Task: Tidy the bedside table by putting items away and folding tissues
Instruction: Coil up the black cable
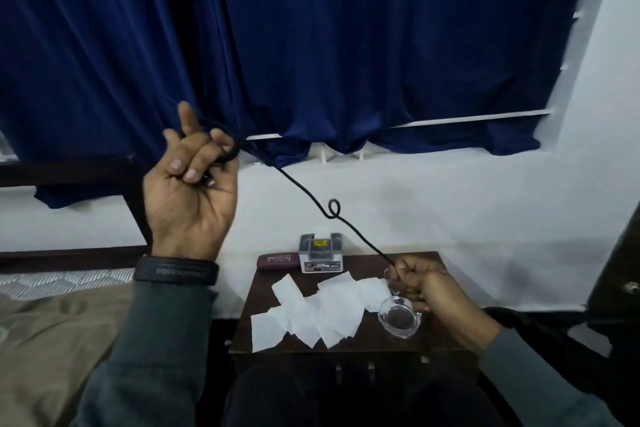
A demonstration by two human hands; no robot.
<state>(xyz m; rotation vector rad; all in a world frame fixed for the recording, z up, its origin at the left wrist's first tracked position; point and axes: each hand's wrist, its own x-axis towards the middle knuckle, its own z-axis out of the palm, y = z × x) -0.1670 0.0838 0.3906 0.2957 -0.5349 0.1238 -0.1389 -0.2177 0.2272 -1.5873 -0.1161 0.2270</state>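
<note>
The left hand (190, 184) is gripping loops of the black cord (300, 188), and the right hand (426, 284) is pinching its free length. I am advising steady tension and straightening the small kink (333, 210) first.

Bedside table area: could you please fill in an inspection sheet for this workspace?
Surface: dark wooden bedside table, partly covered.
Job's things: white tissues lie loose, overlapping and unfolded; maroon case and small box at the back edge; glass cup at the right.
Clutter: nothing seen beyond these.
Hands: left hand raised, black cord looped round its fingers; right hand pinches the cord lower down, by the glass cup.
Cables: the black cord spans between both hands, with one small loop.
Surroundings: blue curtain behind, bed at the left, white wall.
</note>
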